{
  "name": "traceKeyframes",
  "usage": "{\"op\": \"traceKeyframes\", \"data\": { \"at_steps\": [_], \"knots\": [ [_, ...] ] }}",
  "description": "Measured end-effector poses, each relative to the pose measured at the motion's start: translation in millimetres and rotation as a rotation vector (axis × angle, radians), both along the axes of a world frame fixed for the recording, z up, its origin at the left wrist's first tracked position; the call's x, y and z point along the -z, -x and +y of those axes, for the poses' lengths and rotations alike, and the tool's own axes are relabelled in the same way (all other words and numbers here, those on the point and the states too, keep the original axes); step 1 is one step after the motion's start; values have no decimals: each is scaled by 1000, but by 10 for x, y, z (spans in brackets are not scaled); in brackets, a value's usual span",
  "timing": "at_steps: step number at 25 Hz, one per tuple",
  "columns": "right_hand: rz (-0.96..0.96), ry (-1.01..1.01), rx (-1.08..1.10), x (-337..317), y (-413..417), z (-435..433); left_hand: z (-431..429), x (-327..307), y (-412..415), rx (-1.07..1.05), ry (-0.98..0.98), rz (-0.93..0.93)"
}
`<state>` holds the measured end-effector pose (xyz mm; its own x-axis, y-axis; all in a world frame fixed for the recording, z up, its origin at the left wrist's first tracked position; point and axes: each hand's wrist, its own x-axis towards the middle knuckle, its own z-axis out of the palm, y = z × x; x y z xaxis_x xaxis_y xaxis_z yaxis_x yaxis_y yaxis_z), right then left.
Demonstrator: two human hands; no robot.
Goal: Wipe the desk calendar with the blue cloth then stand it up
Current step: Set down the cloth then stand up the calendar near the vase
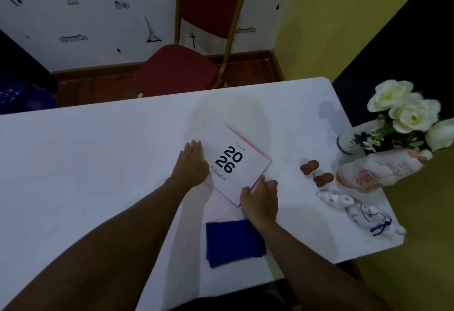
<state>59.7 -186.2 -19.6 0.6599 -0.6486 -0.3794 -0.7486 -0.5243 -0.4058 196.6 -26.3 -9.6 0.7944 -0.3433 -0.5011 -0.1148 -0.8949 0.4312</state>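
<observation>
A pink-and-white desk calendar [242,163] reading "2026" lies on the white table [98,175], turned at an angle, with its spiral binding at the far right edge. My left hand [190,163] rests flat with straight fingers against the calendar's left edge. My right hand [260,201] grips the calendar's near right corner, fingers curled around the edge. A folded blue cloth [234,243] lies flat on the table just below the calendar, under my right wrist, held by neither hand.
At the table's right end stand a vase of white roses [403,111], a ceramic figure [368,175], two small brown figures [317,173] and white figurines [356,210]. A red chair [181,70] stands behind the table's far edge.
</observation>
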Motion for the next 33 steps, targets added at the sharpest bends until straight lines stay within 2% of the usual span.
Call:
{"op": "traceKeyframes", "data": {
  "at_steps": [3, 8, 11, 20, 23, 28, 33],
  "knots": [
    [-30, -28, 56, 38, -31, 56, -98, 94, -67, -42, 52, 13],
    [-245, -367, 409, 18, -117, 144, -140, 133, 71, -217, 146, -29],
    [-316, -410, 497, -28, -148, 123, -123, 23, 106, -325, 185, 1],
    [-415, -488, 397, -297, -183, 77, 13, -270, 153, -590, 269, 155],
    [-470, -478, 359, -424, -262, 39, 24, -389, 201, -570, 300, 113],
    [-537, -565, 348, -666, -441, -88, 22, -577, 324, -658, 511, -46],
    [-621, -626, 253, -708, -474, -129, 34, -620, 467, -657, 625, -54]
  ]
}}
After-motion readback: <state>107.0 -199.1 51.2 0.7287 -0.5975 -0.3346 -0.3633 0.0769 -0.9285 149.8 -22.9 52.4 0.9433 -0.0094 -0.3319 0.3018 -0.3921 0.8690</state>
